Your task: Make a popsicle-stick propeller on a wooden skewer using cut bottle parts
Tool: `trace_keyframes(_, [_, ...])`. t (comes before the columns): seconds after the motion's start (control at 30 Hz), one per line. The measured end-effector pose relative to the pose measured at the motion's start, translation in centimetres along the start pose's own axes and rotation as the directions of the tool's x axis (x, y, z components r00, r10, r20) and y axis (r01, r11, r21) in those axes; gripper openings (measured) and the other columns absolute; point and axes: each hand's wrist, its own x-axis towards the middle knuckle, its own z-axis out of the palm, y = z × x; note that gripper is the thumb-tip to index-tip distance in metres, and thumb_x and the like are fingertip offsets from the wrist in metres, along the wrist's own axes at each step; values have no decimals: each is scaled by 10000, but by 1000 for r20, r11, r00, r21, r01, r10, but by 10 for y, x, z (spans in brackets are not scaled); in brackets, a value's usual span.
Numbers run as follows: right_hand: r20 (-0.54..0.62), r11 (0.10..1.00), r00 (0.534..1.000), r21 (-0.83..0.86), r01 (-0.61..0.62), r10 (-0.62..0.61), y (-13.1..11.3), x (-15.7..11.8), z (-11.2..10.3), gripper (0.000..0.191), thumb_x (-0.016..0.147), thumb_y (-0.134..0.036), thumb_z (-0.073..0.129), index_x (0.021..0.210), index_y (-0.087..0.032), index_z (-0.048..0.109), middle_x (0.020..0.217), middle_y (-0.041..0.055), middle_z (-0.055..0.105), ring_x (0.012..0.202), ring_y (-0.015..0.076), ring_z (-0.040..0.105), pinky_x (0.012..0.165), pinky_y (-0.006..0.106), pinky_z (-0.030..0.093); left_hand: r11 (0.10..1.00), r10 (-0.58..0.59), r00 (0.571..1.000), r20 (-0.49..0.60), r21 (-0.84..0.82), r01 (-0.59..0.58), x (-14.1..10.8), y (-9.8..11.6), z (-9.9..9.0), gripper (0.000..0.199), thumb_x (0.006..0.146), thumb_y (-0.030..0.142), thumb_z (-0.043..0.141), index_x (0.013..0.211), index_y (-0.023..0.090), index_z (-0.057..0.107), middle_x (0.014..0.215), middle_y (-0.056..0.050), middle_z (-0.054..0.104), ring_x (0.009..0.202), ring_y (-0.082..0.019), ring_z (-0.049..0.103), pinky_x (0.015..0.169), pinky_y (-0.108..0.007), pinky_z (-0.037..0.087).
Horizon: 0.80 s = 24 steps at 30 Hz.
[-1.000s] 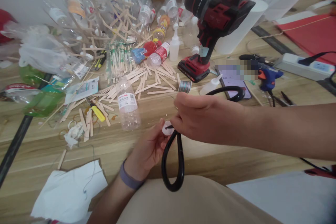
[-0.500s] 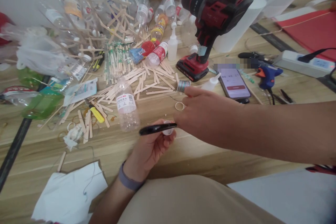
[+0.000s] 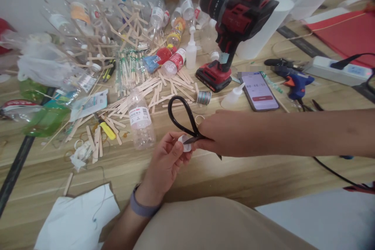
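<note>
Seemingly working my scissors (image 3: 193,139) into the cap (image 3: 186,149)
Right of the bottle (image 3: 141,121), my left hand (image 3: 164,161) pinches the cap; my right hand (image 3: 217,133) clasps the scissors. The next move calls for steadiness, I'd judge.

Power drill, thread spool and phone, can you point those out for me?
Power drill (image 3: 234,24): head view, on its red body.
Thread spool (image 3: 204,97): head view, on the wound thread.
Phone (image 3: 260,92): head view, on its lit screen.
</note>
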Motion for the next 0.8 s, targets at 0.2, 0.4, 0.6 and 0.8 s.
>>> trace_keyframes(0.2, [73, 968, 992, 223, -113, 99, 0, -4, 1, 393, 908, -354, 434, 569, -187, 542, 481, -6, 522, 395, 97, 417, 418, 241, 289, 979, 181, 983, 5, 97, -181, -2, -1, 1, 372, 682, 404, 844, 869, 182, 612, 678, 23, 673, 586, -99, 589, 543, -197, 450])
trace_keyframes(0.4, [148, 890, 986, 435, -134, 76, 2, -6, 4, 513, 887, -403, 453, 415, -206, 422, 415, -14, 524, 369, 98, 452, 466, 267, 347, 922, 347, 936, 54, 166, -351, -2, -9, -7, 314, 737, 402, 800, 920, 225, 616, 770, 18, 708, 625, -107, 609, 569, -211, 462])
trace_keyframes(0.6, [233, 858, 968, 475, -198, 94, 2, -9, 5, 524, 864, -521, 434, 443, -211, 464, 467, 0, 555, 413, 127, 484, 485, 308, 369, 862, 462, 883, 84, 190, -469, -3, -13, -9, 246, 749, 316, 798, 910, 266, 620, 865, 14, 714, 720, -126, 635, 686, -246, 501])
trace_keyframes(0.8, [209, 814, 973, 546, -199, 98, 5, -10, 11, 531, 854, -571, 459, 470, -205, 492, 437, -14, 503, 391, 111, 444, 451, 294, 343, 866, 473, 881, 1, 180, -466, -3, -8, -3, 326, 617, 229, 887, 811, 265, 627, 882, 10, 702, 851, -161, 650, 787, -288, 520])
